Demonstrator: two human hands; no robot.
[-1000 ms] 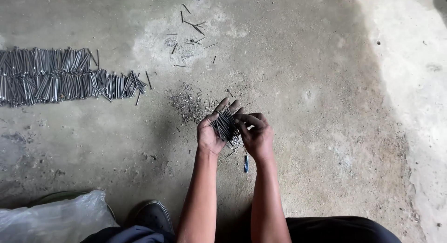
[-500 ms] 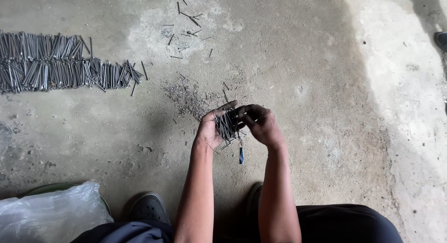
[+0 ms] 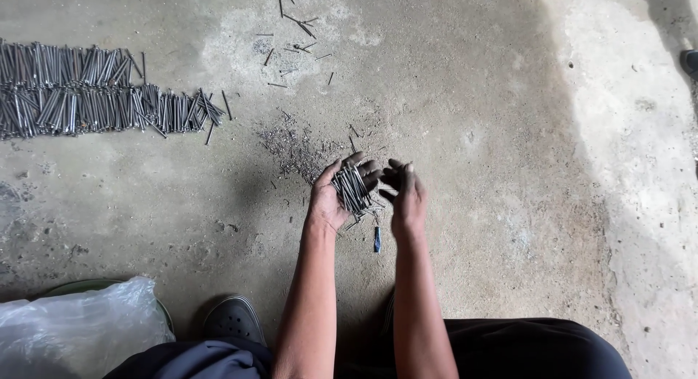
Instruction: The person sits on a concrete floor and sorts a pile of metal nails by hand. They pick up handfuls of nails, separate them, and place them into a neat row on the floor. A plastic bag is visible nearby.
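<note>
Since half a second ago my right hand [image 3: 407, 197] has come off the bundle and opened a little, where before both hands were closed together around it; I now see its fingers loosely curled just beside the bunch, gripping nothing that I can make out. My left hand [image 3: 336, 197] lies palm up and cupped, holding the bundle of nails [image 3: 354, 190] across its fingers above the concrete floor [image 3: 494, 132]. Judging by how things lie, a good part of the sorting is done: two long rows of aligned nails [image 3: 94, 95] sit well apart to the left. What is left, as I read it, is the bunch in hand, the scattered nails [image 3: 294, 30] farther out, and the small debris pile [image 3: 294, 146] just beyond my left hand. A small blue object [image 3: 376, 239] lies below the hands; a plastic bag [image 3: 73, 328] sits near my shoe [image 3: 233, 319].
</note>
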